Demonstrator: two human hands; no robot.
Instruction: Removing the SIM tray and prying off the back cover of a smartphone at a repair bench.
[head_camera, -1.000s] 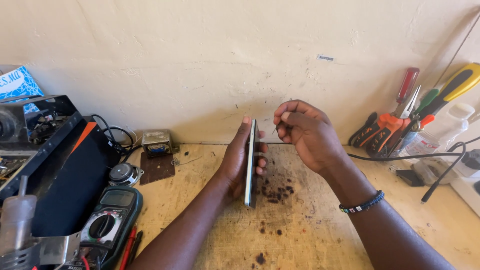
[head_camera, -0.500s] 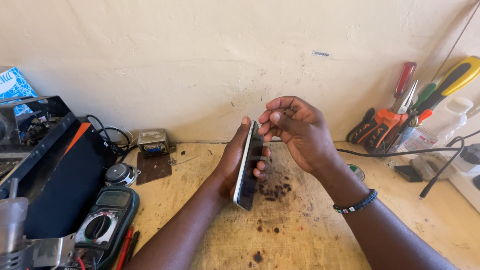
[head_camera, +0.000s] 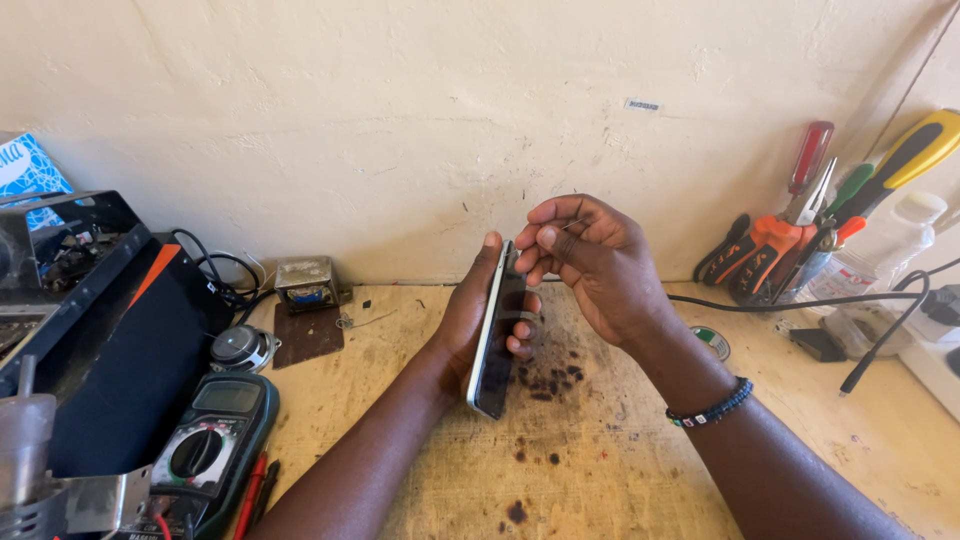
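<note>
My left hand (head_camera: 478, 318) grips a smartphone (head_camera: 496, 332) on its edge above the wooden bench, dark screen turned to the right. My right hand (head_camera: 590, 262) is at the phone's top end, thumb and fingers pinched on a thin metal pin (head_camera: 574, 224) beside the phone's upper edge. A beaded bracelet (head_camera: 712, 406) sits on my right wrist.
A multimeter (head_camera: 205, 448) and a small speaker (head_camera: 240, 349) lie at the left beside a dark open case (head_camera: 110, 330). A small transformer (head_camera: 307, 284) stands by the wall. Pliers and screwdrivers (head_camera: 790, 230) lean at the right, with a black cable (head_camera: 800, 300) and a solder roll (head_camera: 710, 342).
The phone has tilted so its dark screen shows more. My right hand has moved closer to the phone's top end with the pin.
</note>
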